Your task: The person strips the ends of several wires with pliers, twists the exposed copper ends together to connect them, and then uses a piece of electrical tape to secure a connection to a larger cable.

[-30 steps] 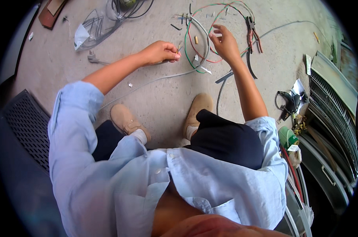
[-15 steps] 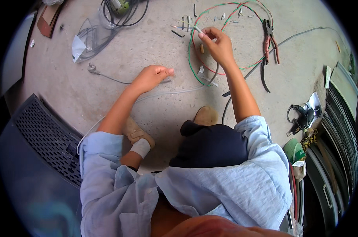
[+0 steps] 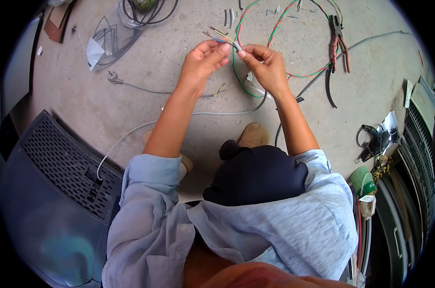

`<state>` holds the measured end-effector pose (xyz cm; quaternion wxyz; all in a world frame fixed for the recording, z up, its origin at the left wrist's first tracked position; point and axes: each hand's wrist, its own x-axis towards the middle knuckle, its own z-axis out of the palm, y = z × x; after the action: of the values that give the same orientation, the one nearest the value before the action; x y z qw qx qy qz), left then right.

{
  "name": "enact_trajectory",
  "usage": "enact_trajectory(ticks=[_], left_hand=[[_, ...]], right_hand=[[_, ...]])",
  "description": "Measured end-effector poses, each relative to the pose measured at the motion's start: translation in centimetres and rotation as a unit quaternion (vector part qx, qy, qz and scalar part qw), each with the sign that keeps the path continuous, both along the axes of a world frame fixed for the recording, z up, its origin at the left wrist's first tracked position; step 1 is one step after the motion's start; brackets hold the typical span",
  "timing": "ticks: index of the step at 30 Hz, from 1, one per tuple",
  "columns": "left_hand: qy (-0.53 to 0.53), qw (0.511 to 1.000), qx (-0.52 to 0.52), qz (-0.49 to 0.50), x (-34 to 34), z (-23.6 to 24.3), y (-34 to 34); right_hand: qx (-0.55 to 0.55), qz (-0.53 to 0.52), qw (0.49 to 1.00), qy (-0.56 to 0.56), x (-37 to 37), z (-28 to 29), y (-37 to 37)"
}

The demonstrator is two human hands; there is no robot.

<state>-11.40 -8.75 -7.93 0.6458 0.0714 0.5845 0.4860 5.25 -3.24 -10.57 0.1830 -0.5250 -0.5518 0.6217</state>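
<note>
My right hand (image 3: 268, 66) pinches the end of a grey cable (image 3: 237, 46) between thumb and fingers. Thin inner wires, yellow-green (image 3: 221, 33), blue and brown, fan out of its cut sheath. My left hand (image 3: 200, 65) is at these wires, its thumb and forefinger closed on them close to the sheath; exactly which wires it grips is partly hidden. From my right hand the grey cable (image 3: 217, 113) curves down and runs left across the floor. Below my left hand lies a power cord (image 3: 167, 92) with a plug (image 3: 114, 77) and bared wire ends (image 3: 220, 90).
Combination pliers (image 3: 339, 43) with red handles lie at right beside a red-green wire loop (image 3: 274, 34). Coiled black cables (image 3: 126, 48) lie far left. A perforated dark metal cabinet (image 3: 69, 168) stands near left; a green cup (image 3: 363, 181) and stacked panels (image 3: 419, 139) are at right.
My left hand has moved up and right to the wires at the cable end. My right hand has lowered slightly, still holding the cable.
</note>
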Motion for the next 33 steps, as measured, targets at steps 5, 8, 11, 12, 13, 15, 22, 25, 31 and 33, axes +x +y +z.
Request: enact_trajectory(ticks=[5, 8, 11, 12, 13, 15, 22, 25, 31, 33], left_hand=[[0.006, 0.999, -0.011, 0.042, 0.6, -0.5, -1.2], [-0.013, 0.998, -0.026, 0.059, 0.9, 0.0, -1.3], [-0.030, 0.998, -0.026, 0.057, 1.0, 0.3, -1.5], [-0.034, 0.998, -0.024, 0.056, 1.0, 0.3, -1.6], [-0.014, 0.999, -0.023, 0.046, 1.0, 0.2, -1.7], [0.027, 0.999, -0.022, 0.025, 1.1, 0.0, -2.1], [0.102, 0.994, 0.025, -0.031, 2.1, 0.6, -2.8], [0.068, 0.997, 0.020, 0.034, 3.2, 0.9, -3.1], [-0.054, 0.984, -0.030, 0.167, 4.8, -0.4, -4.7], [-0.064, 0.982, -0.030, 0.174, 5.3, -0.6, -4.6]], right_hand=[[-0.002, 0.028, 0.999, 0.045, 0.0, 0.7, -0.9], [-0.059, 0.035, 0.993, 0.096, 0.2, 0.6, -1.3], [-0.115, 0.035, 0.983, 0.136, 0.6, 0.1, -1.6], [-0.134, 0.036, 0.979, 0.146, 0.7, 0.1, -1.7], [-0.112, 0.038, 0.983, 0.142, 0.7, 0.2, -1.8], [-0.068, 0.041, 0.988, 0.133, 0.5, 0.8, -2.1], [0.001, 0.043, 0.997, 0.058, 0.1, 2.3, -1.9], [-0.127, -0.104, 0.973, 0.161, 0.2, 1.9, -2.1], [-0.294, -0.304, 0.874, 0.238, 1.1, 1.5, -1.5], [-0.286, -0.297, 0.867, 0.281, 1.4, 0.4, -1.9]])
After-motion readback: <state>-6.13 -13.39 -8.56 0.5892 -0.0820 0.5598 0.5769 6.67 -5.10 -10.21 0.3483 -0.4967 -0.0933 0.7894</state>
